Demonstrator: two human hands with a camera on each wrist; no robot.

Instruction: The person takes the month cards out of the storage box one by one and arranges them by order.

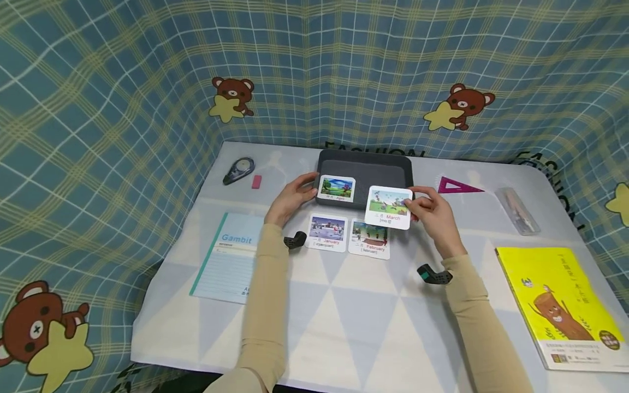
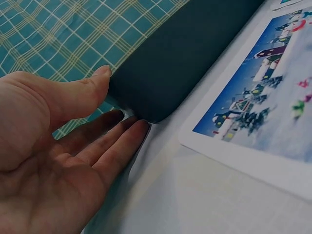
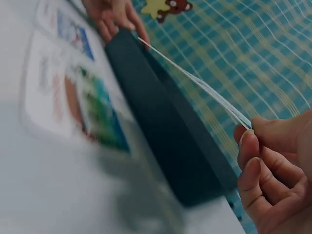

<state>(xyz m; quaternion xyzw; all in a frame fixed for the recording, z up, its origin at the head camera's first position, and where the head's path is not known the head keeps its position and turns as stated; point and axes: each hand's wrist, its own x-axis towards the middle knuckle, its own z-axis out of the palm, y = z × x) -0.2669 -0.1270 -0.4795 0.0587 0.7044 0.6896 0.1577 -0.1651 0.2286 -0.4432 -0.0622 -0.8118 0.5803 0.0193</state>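
Observation:
A dark tray [image 1: 373,164] stands at the back of the table, with an April card [image 1: 336,188] leaning at its front edge. My left hand [image 1: 307,188] touches the tray's left front corner [image 2: 195,53], thumb [image 2: 92,80] against the wall and straight fingers [image 2: 129,134] at its base. My right hand [image 1: 415,199] pinches a March card [image 1: 389,207] by its right edge, holding it above the tray's front; the right wrist view shows the card edge-on [image 3: 195,83] between thumb and fingers [image 3: 246,139]. January [image 1: 327,232] and February [image 1: 369,239] cards lie flat side by side.
A correction-tape dispenser [image 1: 239,169] and pink eraser [image 1: 257,181] lie back left, a Gambit notebook [image 1: 228,262] at left. A pink set square [image 1: 459,186], a clear pencil case [image 1: 517,210] and a yellow book [image 1: 560,305] sit right. Plaid cloth surrounds the table.

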